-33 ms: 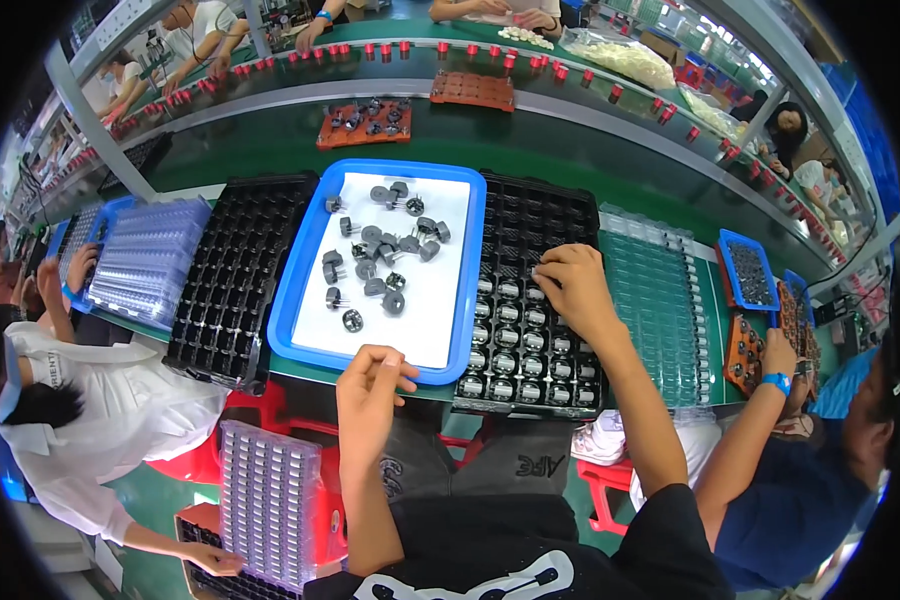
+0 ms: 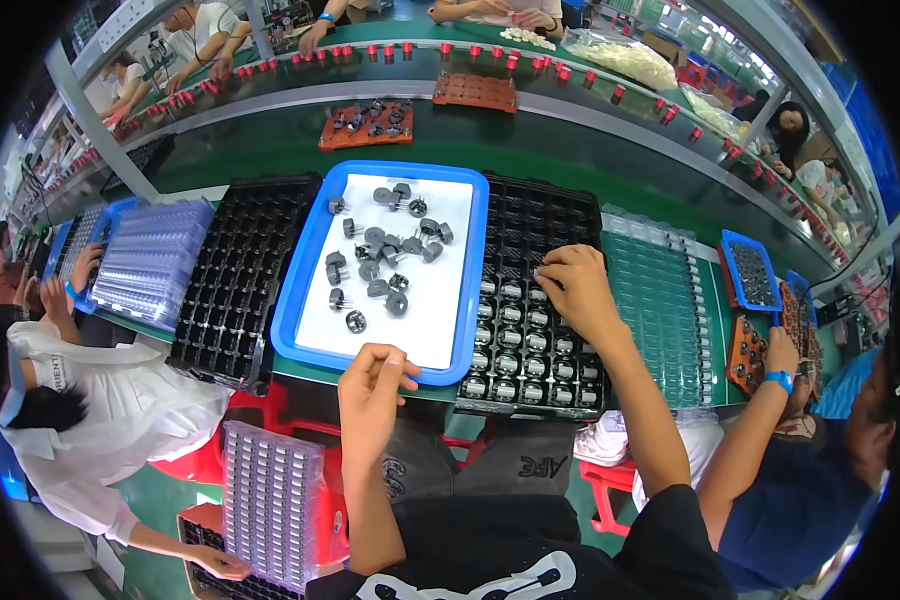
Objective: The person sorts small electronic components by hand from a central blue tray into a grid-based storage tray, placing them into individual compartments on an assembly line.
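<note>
Black tray beneath the right fingers runs lengthwise front-to-back.

A head-worn fisheye looks down and ahead, close above the green workbench.

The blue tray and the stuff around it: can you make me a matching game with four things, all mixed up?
Things
1. blue tray
2. right hand
3. clear tray
4. left hand

Clues
A. by the near edge of the tray with the white sheet
B. just right of the part-filled black tray
C. lined with that white sheet, with dark grey round parts on it
D. over the part-filled black tray

Right pairs: 1-C, 2-D, 3-B, 4-A
</note>
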Motion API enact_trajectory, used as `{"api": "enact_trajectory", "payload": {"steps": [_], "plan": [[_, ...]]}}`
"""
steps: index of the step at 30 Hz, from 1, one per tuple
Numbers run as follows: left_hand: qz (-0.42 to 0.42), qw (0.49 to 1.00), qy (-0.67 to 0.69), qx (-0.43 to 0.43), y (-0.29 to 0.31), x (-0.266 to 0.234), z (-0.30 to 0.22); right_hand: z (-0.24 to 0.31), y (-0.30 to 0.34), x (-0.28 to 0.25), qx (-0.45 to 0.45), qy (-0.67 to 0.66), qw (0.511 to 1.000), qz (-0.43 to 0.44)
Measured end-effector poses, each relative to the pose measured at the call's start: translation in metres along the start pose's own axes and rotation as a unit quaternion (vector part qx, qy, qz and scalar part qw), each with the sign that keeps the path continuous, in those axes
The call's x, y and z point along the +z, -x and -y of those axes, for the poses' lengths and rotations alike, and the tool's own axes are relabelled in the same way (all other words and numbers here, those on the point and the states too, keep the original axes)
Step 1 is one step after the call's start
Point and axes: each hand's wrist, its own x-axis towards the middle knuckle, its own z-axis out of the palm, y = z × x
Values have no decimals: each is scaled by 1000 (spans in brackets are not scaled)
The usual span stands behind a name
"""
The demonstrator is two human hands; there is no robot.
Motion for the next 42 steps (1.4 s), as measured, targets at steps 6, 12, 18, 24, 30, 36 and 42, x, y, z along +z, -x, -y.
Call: {"api": "enact_trajectory", "payload": {"steps": [6,12,18,24,30,36,42], "plan": [[-15,999,-35,17,-12,-4,-10,9,-4,-9,-12,3,1000,6],[-5,990,-117,80,-59,-40,-30,24,-53,-18,21,-128,991,-27],[-87,965,-138,207,-113,-55,-54,-2,-163,46,155,-300,941,31],[-32,991,-59,116,-49,-33,-16,-12,-252,97,238,-361,889,151],[-109,986,-108,72,-12,-61,8,133,-190,7,-71,-382,833,395],[-134,967,-174,131,-11,-59,-9,98,-117,-44,-134,-296,884,336],[-95,976,-158,114,-26,-35,15,58,-47,-96,-37,-139,953,266]]}}
